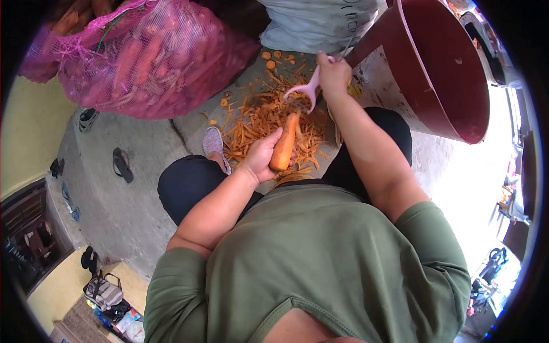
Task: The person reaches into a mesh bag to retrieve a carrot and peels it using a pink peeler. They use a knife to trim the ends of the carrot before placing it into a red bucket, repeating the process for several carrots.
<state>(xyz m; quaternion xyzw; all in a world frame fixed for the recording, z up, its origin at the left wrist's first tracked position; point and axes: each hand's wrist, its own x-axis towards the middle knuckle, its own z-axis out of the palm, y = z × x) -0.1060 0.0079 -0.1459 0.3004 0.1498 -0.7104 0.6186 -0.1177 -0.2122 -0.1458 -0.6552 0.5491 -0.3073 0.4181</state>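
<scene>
Carrot (285, 144) in the head view, held above orange peelings (249, 127) by the left hand (264, 156), grip wrapped around its near half, while the right hand (335, 75) curls its grip around a pink peeler (311, 88) near the far tip!

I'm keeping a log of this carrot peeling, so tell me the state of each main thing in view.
Carrot: held tilted, looks largely peeled
Peeler: held by its handle, head near the carrot's tip, contact unclear
Left hand: closed around the carrot
Right hand: closed around the peeler handle
Peelings: loose, strewn over the floor
Mesh bag: packed, bulging
White sack: contents hidden
Red bin: uncovered
Black sandal: unworn
</scene>
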